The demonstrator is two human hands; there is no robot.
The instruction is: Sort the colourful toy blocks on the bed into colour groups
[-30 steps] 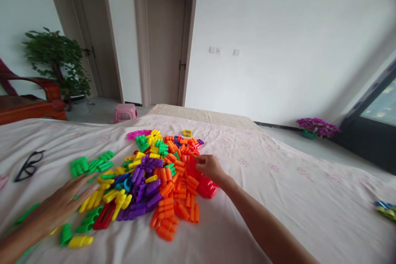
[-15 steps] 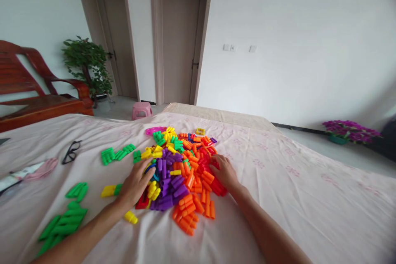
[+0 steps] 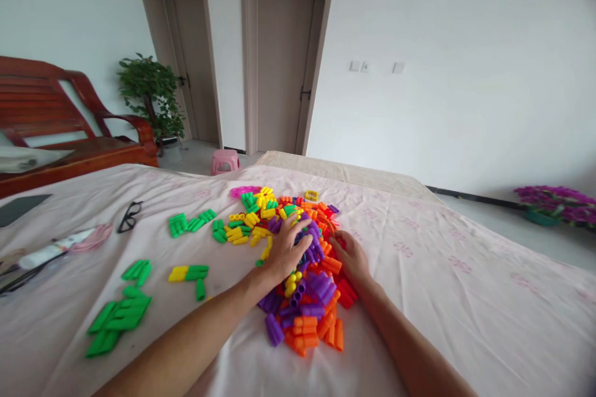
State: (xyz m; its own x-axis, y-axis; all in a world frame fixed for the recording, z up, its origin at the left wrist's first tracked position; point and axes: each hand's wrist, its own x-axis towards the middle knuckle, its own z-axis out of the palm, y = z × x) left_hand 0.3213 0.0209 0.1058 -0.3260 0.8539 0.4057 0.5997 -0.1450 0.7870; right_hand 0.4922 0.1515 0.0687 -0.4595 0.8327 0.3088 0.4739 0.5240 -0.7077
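Basically, left hand (image 3: pixel 285 251) has fingers loosely spread against purple plastic tube blocks (image 3: pixel 315 247) just right of it. Right hand (image 3: pixel 351 255) is half-curled beside red plastic blocks (image 3: pixel 345 293); can't tell if gripping. Flanking probably bunches the pieces. Orange plastic tube blocks (image 3: pixel 305 333) lie nearer the wearer than both hands.

We are finding a wide path over the cloth (image 3: pixel 465 316) to the right of our right hand (image 3: pixel 351 255). Between it and our left hand (image 3: pixel 285 254), a heap of blocks (image 3: pixel 321 288) is filling the gap and blocking any low pass. On the left, our left forearm (image 3: pixel 205 325) is lying across the near cloth, while loose green blocks (image 3: pixel 123 314) and the glasses (image 3: pixel 130 217) are getting in the way farther left, with cloth showing between them where a hand could pass.
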